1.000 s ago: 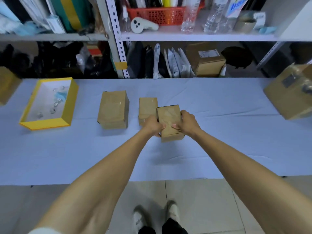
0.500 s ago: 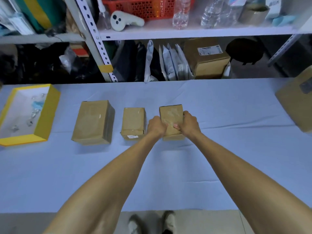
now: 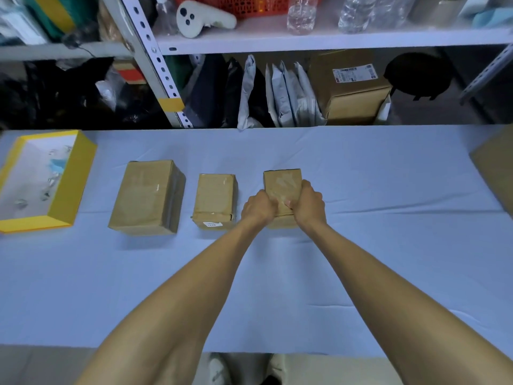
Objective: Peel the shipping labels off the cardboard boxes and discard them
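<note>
Three cardboard boxes stand in a row on the blue-covered table (image 3: 361, 259). The right small box (image 3: 281, 184) rests on the cloth, gripped on its near end by my left hand (image 3: 256, 209) and my right hand (image 3: 308, 202). Its taped top shows no label. The middle small box (image 3: 215, 194) carries a small white sticker (image 3: 212, 224) on its near face. A larger box (image 3: 147, 194) stands further left with a bare top. A yellow tray (image 3: 72, 187) at the far left holds several peeled scraps.
A big cardboard box (image 3: 497, 165) juts in at the right edge of the table. Behind the table a metal shelf rack (image 3: 305, 41) holds a labelled box (image 3: 349, 87), grey mailer bags (image 3: 280, 93), bottles and a white controller.
Both hands carried the right small box forward and set it down on the cloth in line with the other two. My view shifted right and downward.
</note>
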The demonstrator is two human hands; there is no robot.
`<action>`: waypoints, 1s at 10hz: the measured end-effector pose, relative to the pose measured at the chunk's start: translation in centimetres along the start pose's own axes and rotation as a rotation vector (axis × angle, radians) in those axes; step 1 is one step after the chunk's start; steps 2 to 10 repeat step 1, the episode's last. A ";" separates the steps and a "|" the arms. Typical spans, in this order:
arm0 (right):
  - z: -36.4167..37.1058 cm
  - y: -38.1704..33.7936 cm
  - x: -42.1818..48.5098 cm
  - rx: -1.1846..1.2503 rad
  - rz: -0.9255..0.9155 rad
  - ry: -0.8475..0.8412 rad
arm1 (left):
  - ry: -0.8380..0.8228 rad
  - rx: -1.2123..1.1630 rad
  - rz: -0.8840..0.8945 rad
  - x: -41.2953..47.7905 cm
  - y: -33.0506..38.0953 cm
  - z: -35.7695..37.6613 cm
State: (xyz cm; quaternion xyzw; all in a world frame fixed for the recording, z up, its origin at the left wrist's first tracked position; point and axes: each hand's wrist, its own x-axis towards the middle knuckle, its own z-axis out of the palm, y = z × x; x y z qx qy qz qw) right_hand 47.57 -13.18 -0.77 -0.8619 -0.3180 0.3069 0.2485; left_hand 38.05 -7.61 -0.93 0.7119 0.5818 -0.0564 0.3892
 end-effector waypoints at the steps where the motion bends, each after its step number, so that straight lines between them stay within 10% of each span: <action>1: -0.1 -1.0 -0.8 -0.101 -0.007 0.048 | 0.038 0.019 -0.011 -0.9 1.1 -0.9; 10: -0.1 -1.0 -0.8 -0.101 -0.007 0.048 | 0.038 0.019 -0.011 -0.9 1.1 -0.9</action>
